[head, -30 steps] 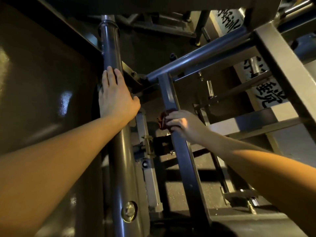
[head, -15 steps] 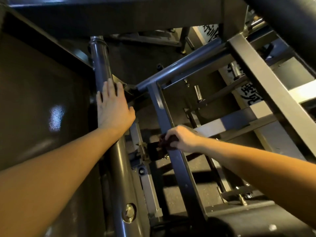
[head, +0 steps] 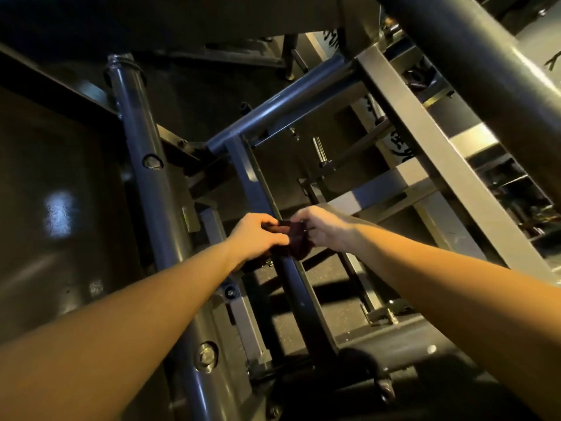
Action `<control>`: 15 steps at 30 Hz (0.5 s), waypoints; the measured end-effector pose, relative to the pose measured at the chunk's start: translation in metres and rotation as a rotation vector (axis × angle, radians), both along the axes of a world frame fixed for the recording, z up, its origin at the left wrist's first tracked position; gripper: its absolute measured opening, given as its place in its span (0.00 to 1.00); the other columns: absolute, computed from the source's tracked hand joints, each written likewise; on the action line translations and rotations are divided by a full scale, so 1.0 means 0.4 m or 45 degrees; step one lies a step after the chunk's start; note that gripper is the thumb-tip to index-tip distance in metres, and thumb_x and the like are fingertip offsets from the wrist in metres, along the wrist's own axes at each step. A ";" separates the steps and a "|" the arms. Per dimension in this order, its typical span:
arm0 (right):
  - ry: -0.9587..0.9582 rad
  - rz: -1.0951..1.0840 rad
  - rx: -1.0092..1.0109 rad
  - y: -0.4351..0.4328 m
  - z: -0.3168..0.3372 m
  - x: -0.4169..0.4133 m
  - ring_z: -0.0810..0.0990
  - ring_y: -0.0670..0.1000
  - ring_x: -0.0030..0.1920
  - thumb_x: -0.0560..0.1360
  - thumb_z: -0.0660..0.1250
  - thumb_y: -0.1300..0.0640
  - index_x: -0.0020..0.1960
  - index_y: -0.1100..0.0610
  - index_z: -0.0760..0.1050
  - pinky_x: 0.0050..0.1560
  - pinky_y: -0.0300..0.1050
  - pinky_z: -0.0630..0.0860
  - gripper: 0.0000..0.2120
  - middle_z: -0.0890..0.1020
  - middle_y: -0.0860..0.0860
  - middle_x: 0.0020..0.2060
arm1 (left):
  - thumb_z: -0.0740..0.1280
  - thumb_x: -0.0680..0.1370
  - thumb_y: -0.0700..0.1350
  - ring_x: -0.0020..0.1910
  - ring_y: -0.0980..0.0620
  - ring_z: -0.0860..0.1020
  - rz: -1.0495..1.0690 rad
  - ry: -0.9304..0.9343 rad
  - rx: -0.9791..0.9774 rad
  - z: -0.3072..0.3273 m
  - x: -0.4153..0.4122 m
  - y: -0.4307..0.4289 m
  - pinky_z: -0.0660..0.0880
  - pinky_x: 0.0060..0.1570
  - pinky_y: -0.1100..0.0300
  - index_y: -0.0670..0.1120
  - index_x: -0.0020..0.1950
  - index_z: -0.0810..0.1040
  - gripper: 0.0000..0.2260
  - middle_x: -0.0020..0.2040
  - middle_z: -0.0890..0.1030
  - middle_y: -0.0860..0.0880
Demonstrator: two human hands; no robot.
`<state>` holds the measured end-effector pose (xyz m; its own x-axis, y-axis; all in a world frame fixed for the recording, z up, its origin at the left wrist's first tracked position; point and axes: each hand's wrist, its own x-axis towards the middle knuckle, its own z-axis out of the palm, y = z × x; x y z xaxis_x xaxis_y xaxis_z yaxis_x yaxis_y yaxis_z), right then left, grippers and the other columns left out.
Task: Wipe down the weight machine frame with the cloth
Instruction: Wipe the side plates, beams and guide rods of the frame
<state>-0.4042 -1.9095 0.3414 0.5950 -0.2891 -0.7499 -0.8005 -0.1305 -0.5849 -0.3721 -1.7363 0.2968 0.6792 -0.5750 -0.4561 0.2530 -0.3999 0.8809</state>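
The weight machine frame is dark grey steel: a round upright post (head: 142, 165) on the left and a slanted square bar (head: 252, 183) in the middle. A small dark red cloth (head: 296, 243) hangs bunched in front of the slanted bar. My left hand (head: 258, 235) pinches its left edge, and my right hand (head: 324, 227) grips its right side. Both hands meet at the cloth, just in front of the bar.
A glossy dark panel (head: 54, 214) fills the left. A wide flat steel beam (head: 431, 153) and a thick round tube (head: 473, 56) cross the right side. Chrome pins (head: 318, 150) and brackets sit behind the bar. Speckled floor (head: 328, 317) lies below.
My left hand left the round post and came across to take hold of the cloth. My right hand slid the cloth down the slanted bar and lifted it slightly off.
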 end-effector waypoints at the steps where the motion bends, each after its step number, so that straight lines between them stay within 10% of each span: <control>1: -0.014 -0.027 0.018 -0.005 -0.006 0.004 0.79 0.59 0.60 0.79 0.66 0.56 0.65 0.61 0.76 0.59 0.52 0.76 0.16 0.79 0.62 0.62 | 0.78 0.73 0.47 0.51 0.48 0.82 0.061 -0.017 0.003 0.000 0.001 -0.005 0.81 0.54 0.49 0.51 0.56 0.81 0.13 0.51 0.83 0.47; 9: 0.079 0.258 0.157 -0.048 -0.013 0.085 0.82 0.56 0.61 0.81 0.66 0.55 0.63 0.54 0.80 0.60 0.55 0.78 0.13 0.84 0.55 0.60 | 0.75 0.74 0.44 0.47 0.52 0.82 0.191 -0.185 0.077 -0.059 0.022 -0.037 0.81 0.47 0.51 0.56 0.56 0.77 0.14 0.48 0.83 0.53; 15: 0.112 0.471 -0.544 -0.079 -0.075 0.108 0.83 0.51 0.50 0.79 0.71 0.50 0.57 0.56 0.78 0.48 0.47 0.80 0.11 0.83 0.53 0.49 | 0.75 0.76 0.44 0.45 0.53 0.80 -0.002 -0.189 0.491 -0.106 0.030 -0.022 0.74 0.39 0.62 0.50 0.51 0.83 0.05 0.47 0.82 0.50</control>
